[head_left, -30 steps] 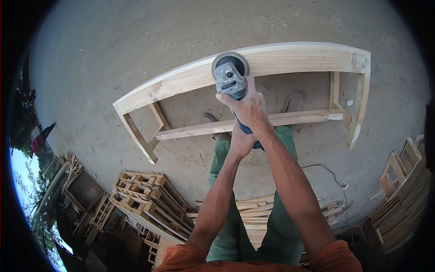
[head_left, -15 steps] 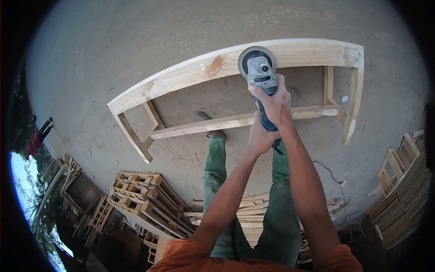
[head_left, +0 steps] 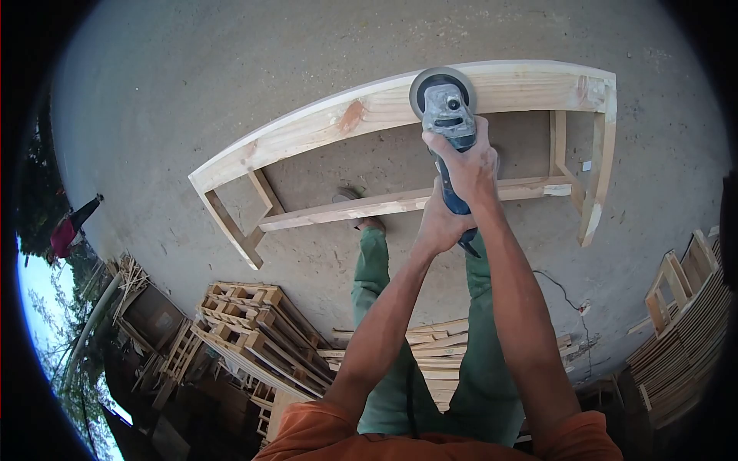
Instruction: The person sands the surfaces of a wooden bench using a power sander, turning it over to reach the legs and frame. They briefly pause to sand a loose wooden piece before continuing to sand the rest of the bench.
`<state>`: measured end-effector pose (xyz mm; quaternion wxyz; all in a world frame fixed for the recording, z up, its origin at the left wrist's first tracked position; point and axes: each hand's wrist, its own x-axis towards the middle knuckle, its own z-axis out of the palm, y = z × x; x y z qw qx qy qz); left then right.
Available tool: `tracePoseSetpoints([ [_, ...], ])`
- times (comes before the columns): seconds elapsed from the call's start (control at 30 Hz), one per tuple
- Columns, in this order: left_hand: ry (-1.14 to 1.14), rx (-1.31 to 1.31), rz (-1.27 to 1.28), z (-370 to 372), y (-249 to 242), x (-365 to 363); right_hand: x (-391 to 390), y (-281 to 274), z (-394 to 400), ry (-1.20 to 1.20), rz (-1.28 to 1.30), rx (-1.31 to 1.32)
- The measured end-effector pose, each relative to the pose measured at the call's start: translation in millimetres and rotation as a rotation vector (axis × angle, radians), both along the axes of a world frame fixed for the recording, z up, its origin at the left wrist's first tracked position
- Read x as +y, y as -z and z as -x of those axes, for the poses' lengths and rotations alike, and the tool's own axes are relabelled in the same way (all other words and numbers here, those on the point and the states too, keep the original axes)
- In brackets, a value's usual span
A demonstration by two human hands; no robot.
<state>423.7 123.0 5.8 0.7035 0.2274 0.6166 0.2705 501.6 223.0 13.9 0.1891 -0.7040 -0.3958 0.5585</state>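
A grey and blue angle grinder (head_left: 449, 115) rests with its round disc against the wide curved board of a wooden frame (head_left: 307, 138). Wrapped round the tool's body near its head is my right hand (head_left: 470, 165). My left hand (head_left: 444, 221) grips the rear of the handle, lower down. The frame stands on the concrete ground, with a long straight rail (head_left: 346, 209) nearer my feet and short legs at both ends. A reddish-brown patch marks the curved board left of the disc.
Stacked wooden pallets (head_left: 254, 330) stand at lower left, and loose planks (head_left: 442, 353) lie behind my legs. More stacked slats (head_left: 680, 338) are at far right. A thin cable (head_left: 565, 292) crosses the ground. Another person (head_left: 65, 234) is at the far left.
The grinder and both hands have shifted slightly up and right along the curved board. The person at the far left appears larger and in a different pose.
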Motion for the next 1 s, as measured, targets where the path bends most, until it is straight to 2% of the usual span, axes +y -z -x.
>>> tracePoseSetpoints([
  [0.1, 0.015, 0.03, 0.017, -11, -2, 1, 4, -1, -8, 0.104, -0.022, 0.031],
  [0.23, -0.129, -0.003, -0.055, 22, -2, -7, 0, 0, 34, -0.029, 0.02, 0.02],
  [0.3, -0.145, -0.006, -0.029, 54, -6, -7, -1, 8, 69, -0.179, 0.001, -0.047],
  [0.4, -0.153, 0.008, -0.015, 81, -5, -5, 6, 6, 99, -0.234, 0.042, 0.017],
  [0.57, -0.117, 0.079, -0.073, 73, -1, 2, 5, 8, 85, -0.105, -0.008, 0.016],
  [0.6, -0.126, 0.07, -0.077, 64, 1, 3, 4, 9, 74, -0.079, -0.023, -0.055],
  [0.63, -0.071, 0.061, -0.028, 53, 1, 3, 2, 9, 63, -0.054, -0.035, -0.126],
  [0.7, -0.018, 0.043, 0.014, 34, 0, 8, 1, 3, 36, 0.073, -0.063, -0.089],
  [0.77, 0.275, 0.094, 0.17, 17, -8, 15, -7, 9, 3, 0.198, -0.078, -0.089],
  [0.8, 0.276, 0.09, 0.169, 10, -8, 9, -12, 9, -3, 0.198, -0.079, -0.093],
  [0.9, 0.241, 0.105, 0.163, 1, -10, -11, -22, 6, -5, 0.09, -0.052, -0.098],
  [0.97, -0.049, 0.044, 0.059, 21, -8, -28, -26, -1, 29, 0.002, -0.028, -0.047],
  [1.0, -0.103, 0.047, 0.019, 34, -2, -37, -27, 3, 46, -0.08, 0.016, -0.036],
])
